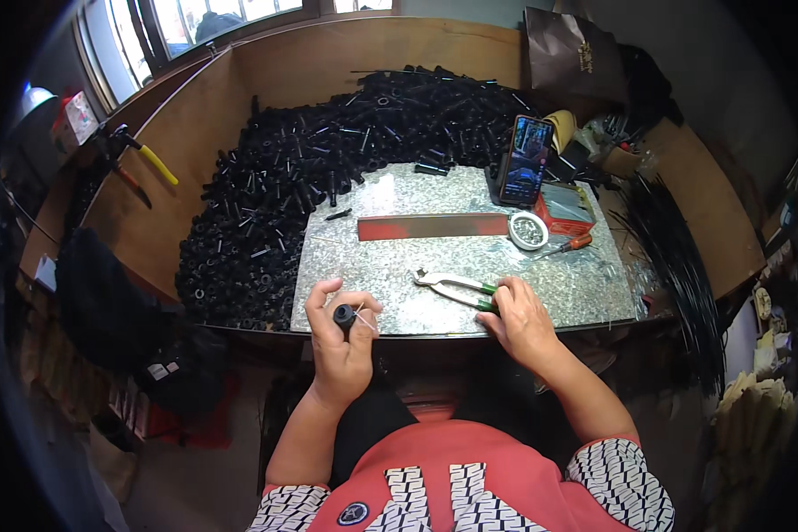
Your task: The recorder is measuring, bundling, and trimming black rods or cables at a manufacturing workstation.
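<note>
My left hand [341, 346] is raised just over the front edge of the speckled stone slab [377, 266]. Its fingers curl round a short black cylindrical part [344, 314] with a round hole in the end facing up. A thin pale pin or wire sticks out beside the fingertips. Resting on the slab's right front, my right hand [521, 321] is closed on the green handles of a pair of end-cutting pliers [452, 285]. The jaws of the pliers point left and lie on the slab, apart from the black part.
Behind the slab rises a large heap of black tubular parts [328, 142] inside wooden walls. A red-and-grey metal bar [434, 227], a white bowl of small metal pieces [528, 230], a screwdriver [569, 246] and a propped phone [525, 160] occupy the slab. Long black rods [674, 266] lie right.
</note>
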Demonstrator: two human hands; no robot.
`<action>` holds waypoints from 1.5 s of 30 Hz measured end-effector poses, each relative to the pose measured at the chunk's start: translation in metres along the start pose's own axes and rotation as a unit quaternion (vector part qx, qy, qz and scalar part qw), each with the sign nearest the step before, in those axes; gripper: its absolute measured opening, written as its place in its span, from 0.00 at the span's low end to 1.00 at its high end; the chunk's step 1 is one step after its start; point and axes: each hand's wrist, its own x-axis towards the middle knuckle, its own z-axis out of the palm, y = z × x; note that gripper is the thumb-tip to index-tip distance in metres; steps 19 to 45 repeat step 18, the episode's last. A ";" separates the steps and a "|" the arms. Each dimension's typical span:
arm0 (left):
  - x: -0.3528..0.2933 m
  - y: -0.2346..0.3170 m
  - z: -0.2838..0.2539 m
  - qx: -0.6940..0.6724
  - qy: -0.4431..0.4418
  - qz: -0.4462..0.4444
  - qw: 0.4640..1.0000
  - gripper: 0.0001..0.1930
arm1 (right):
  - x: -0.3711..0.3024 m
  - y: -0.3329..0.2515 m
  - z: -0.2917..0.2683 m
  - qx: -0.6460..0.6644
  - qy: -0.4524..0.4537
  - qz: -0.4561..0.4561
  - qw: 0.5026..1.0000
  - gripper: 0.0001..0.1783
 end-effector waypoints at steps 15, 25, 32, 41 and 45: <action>-0.003 0.022 -0.010 -0.005 -0.165 -0.062 0.984 0.06 | -0.003 0.000 -0.011 0.056 -0.073 0.046 0.995 0.09; -0.012 0.014 -0.010 -0.091 -0.149 -0.119 0.978 0.08 | -0.016 -0.003 -0.009 0.446 -0.024 0.133 0.885 0.11; -0.012 0.014 -0.010 -0.091 -0.149 -0.119 0.978 0.08 | -0.016 -0.003 -0.009 0.446 -0.024 0.133 0.885 0.11; -0.012 0.014 -0.010 -0.091 -0.149 -0.119 0.978 0.08 | -0.016 -0.003 -0.009 0.446 -0.024 0.133 0.885 0.11; -0.012 0.014 -0.010 -0.091 -0.149 -0.119 0.978 0.08 | -0.016 -0.003 -0.009 0.446 -0.024 0.133 0.885 0.11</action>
